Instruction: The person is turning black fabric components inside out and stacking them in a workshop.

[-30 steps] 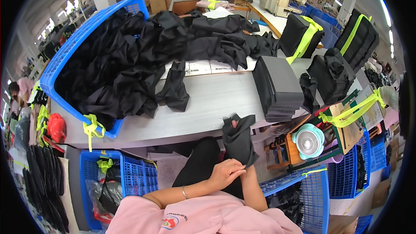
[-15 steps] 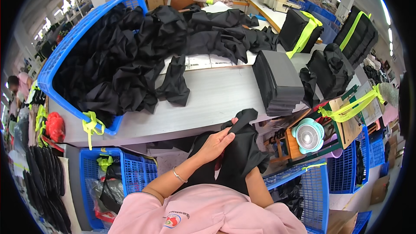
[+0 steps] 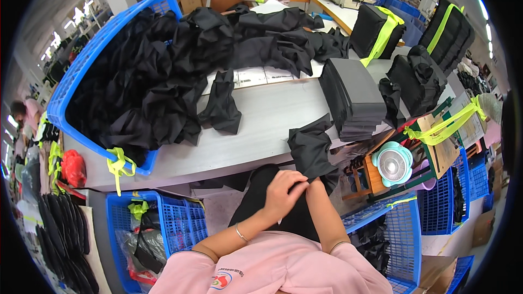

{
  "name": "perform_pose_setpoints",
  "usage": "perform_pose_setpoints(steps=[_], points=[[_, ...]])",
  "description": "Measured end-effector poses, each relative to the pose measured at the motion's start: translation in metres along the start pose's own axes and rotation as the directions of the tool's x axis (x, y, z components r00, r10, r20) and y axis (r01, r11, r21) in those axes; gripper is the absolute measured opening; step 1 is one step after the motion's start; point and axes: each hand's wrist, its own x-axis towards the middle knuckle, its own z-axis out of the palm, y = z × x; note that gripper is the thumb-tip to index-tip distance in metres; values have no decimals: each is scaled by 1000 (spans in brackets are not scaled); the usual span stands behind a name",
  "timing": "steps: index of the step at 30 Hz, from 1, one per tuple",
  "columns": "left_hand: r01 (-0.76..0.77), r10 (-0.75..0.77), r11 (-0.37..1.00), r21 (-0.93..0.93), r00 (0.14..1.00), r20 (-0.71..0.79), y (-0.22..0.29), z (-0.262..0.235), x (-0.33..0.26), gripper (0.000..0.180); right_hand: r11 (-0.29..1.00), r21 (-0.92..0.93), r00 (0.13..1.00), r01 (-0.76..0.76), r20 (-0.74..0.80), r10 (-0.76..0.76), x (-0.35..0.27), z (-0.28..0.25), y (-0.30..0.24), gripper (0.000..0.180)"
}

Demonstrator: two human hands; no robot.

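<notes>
Grey and long, the worktable [image 3: 261, 130] runs across a busy sewing hall, with blue plastic crates beneath it and more benches behind. At its left end a big blue plastic basket [image 3: 103, 49] overflows with crumpled black fabric pieces [image 3: 147, 87]; that heap leans over the rim, and I judge a tug on any one piece could drag others onto the floor. A single loose black cloth piece [image 3: 220, 106] lies apart on the bare tabletop.

At the near edge, the left hand [image 3: 280, 196] and right hand [image 3: 310, 188] meet, fingers pinched on the lower edge of a black fabric piece [image 3: 310, 149] that drapes from the table edge down toward the lap. Because it hangs half off the table, it could slip off if the pinch loosens. The fingertips are buried in dark cloth, so the exact grip is hard to read, and black on black hides seams and edges.

Further right sits a stack of flat dark grey fabric panels [image 3: 354, 100], squared but close to the edge. A small teal desk fan [image 3: 392, 163] stands below, partly cut off by clutter.
</notes>
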Motion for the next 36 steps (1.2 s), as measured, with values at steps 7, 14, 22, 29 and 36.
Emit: perform_pose_setpoints(steps=[7,14,22,29,36], points=[[421,-509,513,-748,851,129,-34,4,30,8,863,474,983,-177,119,137,-23,21,-14,10],[517,-321,576,-634,856,406,-36,-9,23,12,36,819,796,-572,544,267,-13,11,-18,22],[417,-509,562,-714,855,98,-59,3,43,12,-110,832,746,-545,540,391,-51,10,-85,36],[386,-461,863,-326,865,-196,-89,-7,77,23,-39,950,935,-310,312,168,-84,-33,-130,33],[400,-585,727,-558,786,-199,-127,-34,98,26,-241,802,835,-547,501,-227,-112,-72,-131,44]])
